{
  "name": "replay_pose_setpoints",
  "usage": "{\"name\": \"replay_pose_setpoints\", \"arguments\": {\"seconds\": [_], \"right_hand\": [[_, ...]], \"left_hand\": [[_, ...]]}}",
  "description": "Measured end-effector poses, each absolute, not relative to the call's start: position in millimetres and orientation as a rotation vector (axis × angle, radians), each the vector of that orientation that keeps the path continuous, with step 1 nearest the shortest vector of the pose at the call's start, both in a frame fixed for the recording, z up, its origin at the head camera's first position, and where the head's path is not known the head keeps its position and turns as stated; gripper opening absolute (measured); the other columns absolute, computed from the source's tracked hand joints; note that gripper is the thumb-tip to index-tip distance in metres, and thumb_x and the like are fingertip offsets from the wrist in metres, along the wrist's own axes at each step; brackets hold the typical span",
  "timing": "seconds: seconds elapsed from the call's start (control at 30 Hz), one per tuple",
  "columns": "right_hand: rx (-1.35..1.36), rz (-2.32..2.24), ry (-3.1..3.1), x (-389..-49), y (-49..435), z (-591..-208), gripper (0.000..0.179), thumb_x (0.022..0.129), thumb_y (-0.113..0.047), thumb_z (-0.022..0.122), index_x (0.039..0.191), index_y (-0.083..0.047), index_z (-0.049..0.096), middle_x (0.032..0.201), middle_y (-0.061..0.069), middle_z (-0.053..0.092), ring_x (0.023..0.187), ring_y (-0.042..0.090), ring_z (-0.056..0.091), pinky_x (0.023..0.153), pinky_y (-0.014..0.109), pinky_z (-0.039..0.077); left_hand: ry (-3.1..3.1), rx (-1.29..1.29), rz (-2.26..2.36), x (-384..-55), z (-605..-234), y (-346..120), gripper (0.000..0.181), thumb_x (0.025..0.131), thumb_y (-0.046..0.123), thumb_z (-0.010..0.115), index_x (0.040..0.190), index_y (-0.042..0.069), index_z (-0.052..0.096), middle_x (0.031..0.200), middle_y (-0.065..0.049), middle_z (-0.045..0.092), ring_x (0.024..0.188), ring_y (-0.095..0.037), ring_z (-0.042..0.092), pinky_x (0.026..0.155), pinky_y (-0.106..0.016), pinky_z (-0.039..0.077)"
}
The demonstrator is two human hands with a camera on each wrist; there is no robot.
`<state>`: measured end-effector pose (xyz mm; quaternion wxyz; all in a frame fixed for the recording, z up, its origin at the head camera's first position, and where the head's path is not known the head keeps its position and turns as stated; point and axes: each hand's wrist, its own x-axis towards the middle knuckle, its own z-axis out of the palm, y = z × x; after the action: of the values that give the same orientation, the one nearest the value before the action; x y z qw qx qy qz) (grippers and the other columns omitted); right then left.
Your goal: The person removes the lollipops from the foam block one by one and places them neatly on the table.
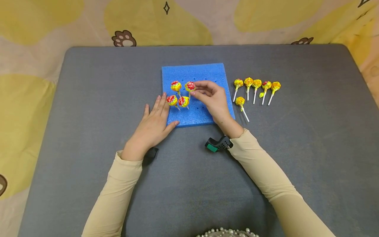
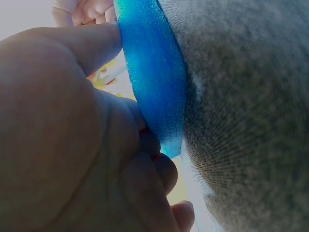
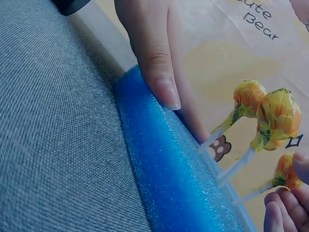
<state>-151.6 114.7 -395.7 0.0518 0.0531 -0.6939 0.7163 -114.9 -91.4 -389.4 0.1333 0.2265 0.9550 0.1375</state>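
Note:
A blue foam block (image 1: 201,115) dotted with small holes lies on the grey table. My left hand (image 1: 151,126) rests along its left side, fingers straight and thumb on the near edge. Three wrapped lollipops stand by their sticks in the foam's left half, one of them a red-and-yellow lollipop (image 1: 176,86) at the back. My right hand (image 1: 214,100) pinches another lollipop (image 1: 190,86) at its wrapped head. In the right wrist view, fingertips (image 3: 285,208) meet this lollipop's head (image 3: 285,173), and its stick comes down to the foam.
Several lollipops (image 1: 257,84) lie in a row to the right of the foam, sticks toward me. A single lollipop (image 1: 240,101) lies nearer, close to the foam's right edge. Behind the table (image 1: 118,65) hangs a yellow patterned cloth (image 1: 183,23).

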Motion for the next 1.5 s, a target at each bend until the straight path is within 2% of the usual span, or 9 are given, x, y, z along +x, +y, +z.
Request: {"name": "replay_pose_setpoints", "arguments": {"seconds": [0.33,0.8,1.2,1.5], "right_hand": [[0.183,2.189,-2.153,-152.4,115.2,-395.7,0.032,0.083,0.002,0.069,0.113,0.009,0.062,0.106,0.016,0.066,0.091,0.016,0.064,0.080,0.030,0.052],[0.200,2.234,-2.061,-151.3,116.6,-397.3,0.028,0.081,0.009,0.068,0.107,0.014,0.061,0.089,0.006,0.067,0.079,0.013,0.065,0.074,0.028,0.054],[0.186,2.215,-1.928,-148.9,117.2,-393.9,0.025,0.083,0.014,0.062,0.106,0.020,0.057,0.084,-0.001,0.065,0.075,0.010,0.064,0.072,0.027,0.054],[0.220,2.220,-1.871,-143.3,122.3,-380.8,0.021,0.083,0.014,0.062,0.103,0.019,0.059,0.085,0.001,0.066,0.075,0.013,0.064,0.073,0.029,0.054]], "left_hand": [[2.766,0.664,0.400,-115.3,-387.7,-90.9,0.079,0.097,0.045,0.045,0.149,-0.004,0.012,0.157,-0.013,-0.008,0.143,-0.027,-0.008,0.110,-0.058,0.000],[2.763,0.658,0.403,-114.4,-386.4,-90.9,0.078,0.097,0.044,0.044,0.149,-0.004,0.011,0.157,-0.013,-0.008,0.143,-0.027,-0.007,0.110,-0.058,0.000],[2.766,0.649,0.396,-114.4,-386.7,-90.9,0.079,0.096,0.045,0.046,0.149,-0.003,0.011,0.157,-0.012,-0.008,0.143,-0.026,-0.007,0.110,-0.057,0.001],[2.763,0.657,0.404,-114.4,-387.1,-91.7,0.080,0.096,0.045,0.046,0.149,-0.003,0.011,0.157,-0.011,-0.008,0.143,-0.026,-0.008,0.110,-0.057,0.001]]}}
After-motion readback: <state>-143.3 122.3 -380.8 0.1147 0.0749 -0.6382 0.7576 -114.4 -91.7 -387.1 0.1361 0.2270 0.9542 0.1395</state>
